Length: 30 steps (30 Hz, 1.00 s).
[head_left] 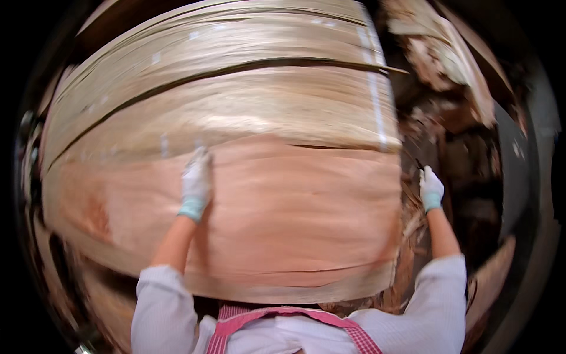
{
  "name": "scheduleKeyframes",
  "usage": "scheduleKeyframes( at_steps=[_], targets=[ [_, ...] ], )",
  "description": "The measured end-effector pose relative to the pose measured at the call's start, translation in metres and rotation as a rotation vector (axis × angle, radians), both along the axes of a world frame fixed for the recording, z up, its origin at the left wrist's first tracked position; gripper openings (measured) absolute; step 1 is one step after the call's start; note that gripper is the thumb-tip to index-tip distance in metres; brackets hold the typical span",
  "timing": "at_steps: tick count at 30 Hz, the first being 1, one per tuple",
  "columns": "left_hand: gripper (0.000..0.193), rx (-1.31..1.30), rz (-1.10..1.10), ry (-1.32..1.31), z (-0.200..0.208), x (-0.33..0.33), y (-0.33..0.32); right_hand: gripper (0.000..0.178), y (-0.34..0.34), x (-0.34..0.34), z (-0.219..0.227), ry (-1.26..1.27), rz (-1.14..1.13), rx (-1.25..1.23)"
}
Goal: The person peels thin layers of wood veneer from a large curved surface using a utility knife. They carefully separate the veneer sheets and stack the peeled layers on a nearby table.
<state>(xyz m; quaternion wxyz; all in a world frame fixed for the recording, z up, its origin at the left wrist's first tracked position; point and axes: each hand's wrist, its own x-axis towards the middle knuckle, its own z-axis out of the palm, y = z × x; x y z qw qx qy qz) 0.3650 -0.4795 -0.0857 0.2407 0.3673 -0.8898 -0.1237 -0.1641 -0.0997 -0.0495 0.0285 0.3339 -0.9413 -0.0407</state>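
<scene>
1. The reddish wood sheet (306,200) lies before you on pale sheets (236,109), stretching mostly between your hands and past your left.
2. Your gloved left hand (197,180) is at its far edge; blur hides whether the fingers grip.
3. Your gloved right hand (431,184), just beyond its right edge, curls around a slim dark object (420,163).
</scene>
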Motion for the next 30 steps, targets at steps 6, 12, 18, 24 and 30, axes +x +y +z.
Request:
scheduleKeyframes(
  at_steps=[6,12,18,24,30],
  targets=[
    [0.027,-0.043,0.016,-0.143,0.000,0.000,-0.007,0.014,-0.174,0.304,0.025,-0.359,0.693,-0.482],
    [0.037,0.307,0.019,-0.432,0.071,-0.021,-0.052,0.029,-0.214,0.401,-0.013,-0.229,0.602,-0.382],
    [0.027,0.534,-0.130,-0.585,0.061,-0.031,-0.091,0.031,-0.215,0.405,-0.011,-0.204,0.596,-0.357],
    [0.013,0.394,-0.091,-0.228,0.090,0.003,-0.131,0.030,-0.215,0.406,-0.016,-0.121,0.591,-0.346],
    [0.016,0.072,0.148,0.299,0.226,0.143,-0.196,0.028,-0.218,0.412,-0.012,-0.104,0.625,-0.460]
  ],
)
